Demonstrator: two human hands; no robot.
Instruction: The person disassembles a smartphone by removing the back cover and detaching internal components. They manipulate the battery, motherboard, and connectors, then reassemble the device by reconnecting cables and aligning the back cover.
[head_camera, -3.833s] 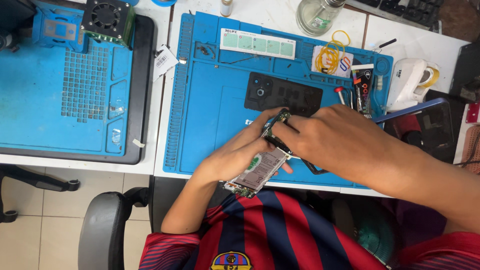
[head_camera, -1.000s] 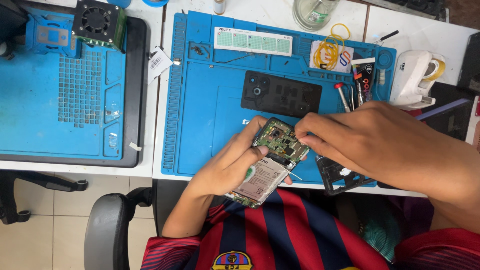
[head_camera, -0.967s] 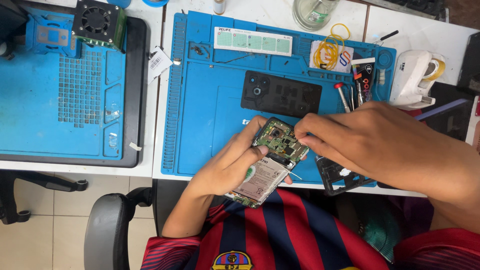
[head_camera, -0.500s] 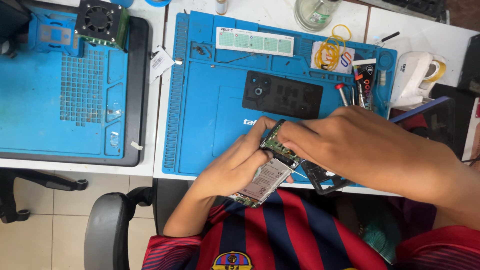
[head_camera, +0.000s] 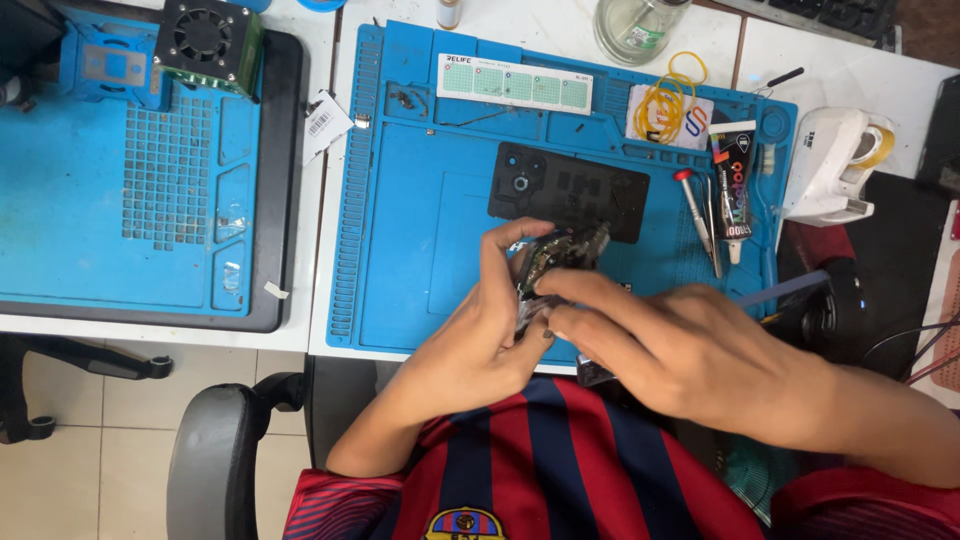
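**Blue repair mat, two hands closed around an opened phone**

Head view, looking straight down: a blue silicone work mat covers a white table, and both of the person's bare hands meet over its near edge. The left hand comes up from the lower left, forearm angled toward the middle, palm turned inward. Its fingers curl up and over the left side of an opened phone, gripping it, with one fingertip raised above the top corner. The right hand reaches in from the right, forearm running off the lower right corner, back of the hand facing the camera. Its fingers are bunched close and pressed against the phone's near end, touching the left hand's fingertips. Whether a small tool sits in that pinch cannot be told. The phone is tilted on edge between the hands, green and metal inner parts showing, held just above the mat.

Just beyond the phone, a black back cover lies flat on the mat. To its right lie a red-tipped screwdriver and a dark glue tube. Yellow rubber bands rest near the mat's far right corner. A white tape dispenser stands on the table beside the mat. To the left sits a second blue mat with a small black fan at its far edge.
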